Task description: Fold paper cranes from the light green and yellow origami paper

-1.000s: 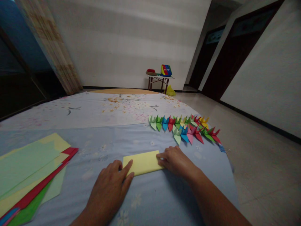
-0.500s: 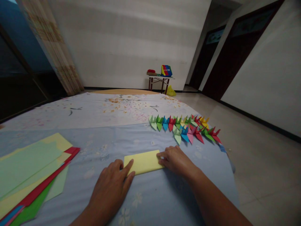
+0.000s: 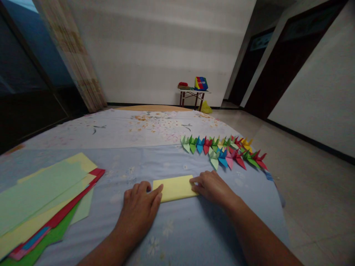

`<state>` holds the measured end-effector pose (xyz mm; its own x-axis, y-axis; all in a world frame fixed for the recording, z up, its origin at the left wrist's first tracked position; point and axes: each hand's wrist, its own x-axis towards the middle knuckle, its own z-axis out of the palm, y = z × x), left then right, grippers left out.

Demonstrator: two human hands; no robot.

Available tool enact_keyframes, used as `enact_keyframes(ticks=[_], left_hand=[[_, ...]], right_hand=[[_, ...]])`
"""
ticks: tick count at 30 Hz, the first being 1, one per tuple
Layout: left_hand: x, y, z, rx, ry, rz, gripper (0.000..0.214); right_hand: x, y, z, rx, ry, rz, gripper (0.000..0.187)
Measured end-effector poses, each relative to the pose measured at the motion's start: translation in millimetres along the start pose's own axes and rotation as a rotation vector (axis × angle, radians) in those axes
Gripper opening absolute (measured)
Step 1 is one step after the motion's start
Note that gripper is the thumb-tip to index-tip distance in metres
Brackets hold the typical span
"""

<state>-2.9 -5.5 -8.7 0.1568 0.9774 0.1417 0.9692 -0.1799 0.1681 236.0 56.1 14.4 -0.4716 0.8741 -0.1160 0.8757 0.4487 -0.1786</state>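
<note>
Yellow paper: the folded yellow paper (image 3: 176,189) lies flat on the blue floral cloth (image 3: 177,236) at the near middle of the table, its long edges running left to right, between my two hands
Left hand: my left hand (image 3: 140,207) rests at the left end, index fingertip on top of the paper, thumb close to the near edge, the two slightly apart and the other fingers curled
Right hand: my right hand (image 3: 213,186) has index finger and thumb at the right end; I cannot tell whether they clamp the layers or only press from above
Handling: I judge it very light, smooth and fairly stiff where layered, apt to slide on cloth or crease wrongly if pushed hard
Where to hold: the two short ends suit light fingertips best, leaving the middle unbent
Left side: a pile of loose coloured sheets (image 3: 41,192), pale green and yellow on top, red and darker green showing below, sits well apart from my left hand
Right side: origami cranes (image 3: 229,160) in many colours stand in two rows, farther off than my right hand
</note>
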Motion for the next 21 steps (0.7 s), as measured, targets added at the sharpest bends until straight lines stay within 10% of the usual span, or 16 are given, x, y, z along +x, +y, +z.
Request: enact_keyframes(ticks=[12, 21], left_hand=[[-1.5, -3.4, 9.8, -0.026, 0.064, -0.008, 0.035], [-0.9, -0.3, 8.6, -0.004, 0.074, -0.016, 0.034]], right_hand=[[-0.5, -2.3, -1.7, 0.001, -0.018, 0.045, 0.017], [6.5, -73.0, 19.4, 0.023, 0.458, -0.148, 0.018]])
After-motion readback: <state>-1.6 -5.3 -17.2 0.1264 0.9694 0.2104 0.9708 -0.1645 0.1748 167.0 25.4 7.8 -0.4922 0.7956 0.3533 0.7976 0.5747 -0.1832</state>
